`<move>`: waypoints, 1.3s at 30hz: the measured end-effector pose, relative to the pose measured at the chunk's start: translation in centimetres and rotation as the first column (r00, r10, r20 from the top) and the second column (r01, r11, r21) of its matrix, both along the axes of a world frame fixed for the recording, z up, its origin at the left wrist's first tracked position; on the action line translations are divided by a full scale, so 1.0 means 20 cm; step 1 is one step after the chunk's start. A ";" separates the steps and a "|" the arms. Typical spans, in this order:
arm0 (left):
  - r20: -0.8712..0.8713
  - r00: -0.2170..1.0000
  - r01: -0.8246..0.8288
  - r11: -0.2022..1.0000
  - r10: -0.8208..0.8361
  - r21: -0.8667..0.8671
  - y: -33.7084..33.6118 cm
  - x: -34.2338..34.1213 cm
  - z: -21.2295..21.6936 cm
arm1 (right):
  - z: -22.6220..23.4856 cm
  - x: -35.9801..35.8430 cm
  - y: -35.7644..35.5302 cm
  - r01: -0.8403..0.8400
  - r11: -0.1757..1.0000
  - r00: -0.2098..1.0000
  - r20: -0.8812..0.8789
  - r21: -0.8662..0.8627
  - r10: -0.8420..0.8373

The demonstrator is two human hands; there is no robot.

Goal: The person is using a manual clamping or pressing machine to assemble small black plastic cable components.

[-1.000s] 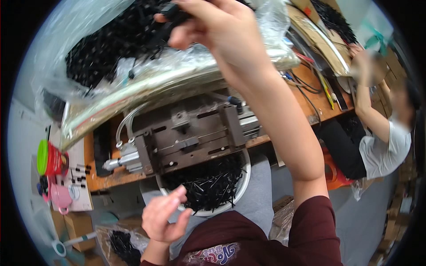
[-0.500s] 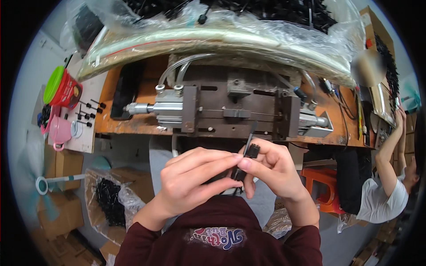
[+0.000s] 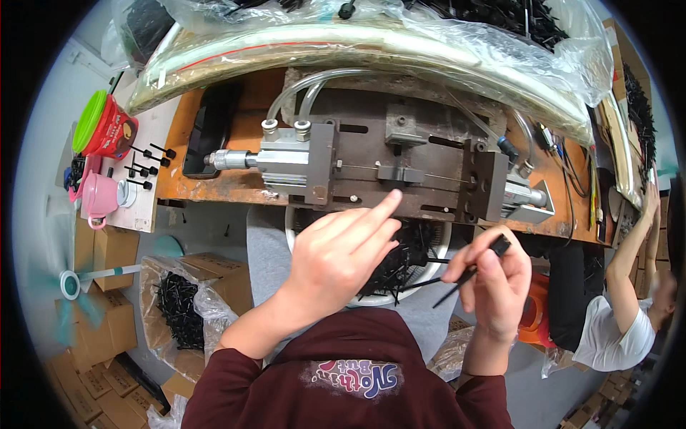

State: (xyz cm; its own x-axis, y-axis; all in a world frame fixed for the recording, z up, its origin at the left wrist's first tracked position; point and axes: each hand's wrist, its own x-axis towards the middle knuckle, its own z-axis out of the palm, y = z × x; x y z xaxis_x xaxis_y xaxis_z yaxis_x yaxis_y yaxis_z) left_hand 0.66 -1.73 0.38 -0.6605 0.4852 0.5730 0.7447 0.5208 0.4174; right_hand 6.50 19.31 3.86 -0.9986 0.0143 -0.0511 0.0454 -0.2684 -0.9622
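Observation:
My left hand [image 3: 341, 252] reaches over a white basket on my lap, fingers stretched out and nothing visible in them. Its index fingertip is just in front of the small dark holder block [image 3: 400, 174] at the middle of the metal fixture [image 3: 364, 187]; whether it touches is unclear. At the basket's right side, my right hand [image 3: 496, 286] is closed on a black plastic piece with a blocky head [image 3: 500, 246] and a thin stem pointing down to the left. Heaped in the basket [image 3: 441, 266] are similar black stemmed pieces [image 3: 400, 261], partly hidden by my left hand.
Pneumatic cylinders [image 3: 284, 163] with clear hoses flank the fixture. Behind it lies a plastic-wrapped roll [image 3: 357, 46]. A phone [image 3: 206, 132], red tub [image 3: 114, 127] and pink cup [image 3: 100, 196] stand left. A box of black pieces [image 3: 179, 307] is on the floor; another person [image 3: 618, 322] works right.
My hands, together on the black piece before, have parted. The left moved up toward the fixture and opened; the right carries the piece rightward. The basket of pieces now shows between them.

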 end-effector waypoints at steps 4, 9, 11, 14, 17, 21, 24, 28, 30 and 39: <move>-0.021 0.999 -0.033 0.991 0.031 -0.130 0.05 -0.01 -0.02 | -0.03 0.01 0.02 0.021 0.999 0.999 -0.041 -0.033 -0.023; -0.004 0.999 -0.034 0.991 0.034 -0.130 0.06 -0.06 0.02 | -0.06 0.02 0.02 0.040 0.995 0.998 -0.043 -0.091 -0.044; 0.024 0.999 -0.038 0.990 0.042 -0.136 0.05 -0.06 0.02 | -0.06 0.02 0.02 0.044 0.992 0.998 -0.048 -0.115 -0.050; 0.066 0.996 -0.051 0.988 0.061 -0.148 0.05 -0.06 0.03 | -0.06 0.02 0.03 0.054 0.988 0.996 -0.060 -0.144 -0.063; 0.091 0.994 -0.045 0.989 0.059 -0.141 0.05 -0.06 0.04 | -0.05 0.01 0.03 0.067 0.986 0.995 -0.068 -0.153 -0.078; 0.072 0.995 -0.052 0.989 0.063 -0.141 0.06 -0.07 0.05 | -0.06 0.00 0.03 0.046 0.972 0.996 -0.067 -0.231 -0.063; 0.119 0.992 -0.032 0.994 0.044 -0.101 0.05 -0.07 0.06 | -0.07 0.00 0.02 0.067 0.953 0.995 -0.053 -0.295 -0.086; 0.519 0.812 0.070 0.927 -0.267 0.368 0.00 0.01 0.16 | -0.06 -0.01 -0.01 0.072 0.951 0.996 -0.030 -0.302 -0.085; 0.492 0.775 0.230 0.903 -0.396 0.363 0.01 0.00 0.16 | -0.08 -0.03 -0.03 0.009 0.943 0.997 -0.065 -0.331 -0.032; 0.844 0.338 0.141 0.909 -0.417 0.393 0.06 0.10 0.08 | -0.10 -0.04 -0.08 0.075 0.987 0.993 -0.083 -0.140 -0.087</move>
State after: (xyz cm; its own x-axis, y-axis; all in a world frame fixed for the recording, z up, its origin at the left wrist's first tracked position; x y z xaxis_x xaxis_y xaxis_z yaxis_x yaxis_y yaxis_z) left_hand 2.58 -0.49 1.94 -0.6880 0.7086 -0.1569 -0.0636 0.1565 0.9856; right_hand 5.76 17.65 1.89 -0.9951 0.0947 0.0302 -0.0655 -0.3968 -0.9156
